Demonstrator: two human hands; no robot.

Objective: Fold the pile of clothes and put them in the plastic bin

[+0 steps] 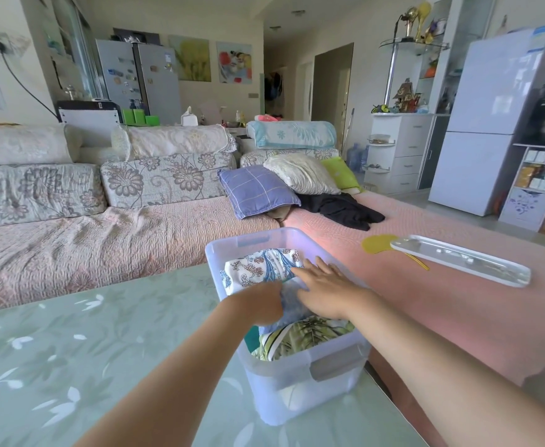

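A clear plastic bin (335, 372) stands on the right part of the green glass table (71, 350). Inside it lie a white folded cloth with blue and brown flowers (258, 269) at the far end, a blue-grey garment (292, 304) in the middle and a green leaf-print cloth (303, 340) at the near end. My left hand (264, 301) reaches into the bin and holds the edge of the blue-grey garment; its fingers are hidden. My right hand (326, 288) lies flat with straight fingers, pressing on the clothes. A black garment (342, 209) lies on the sofa.
The bin's lid (461, 259) lies on the pink sofa cover (442, 301) to the right, partly over a yellow flat object (377, 244). Cushions (258, 190) sit behind the bin. A white fridge (484, 124) and shelves stand at the right.
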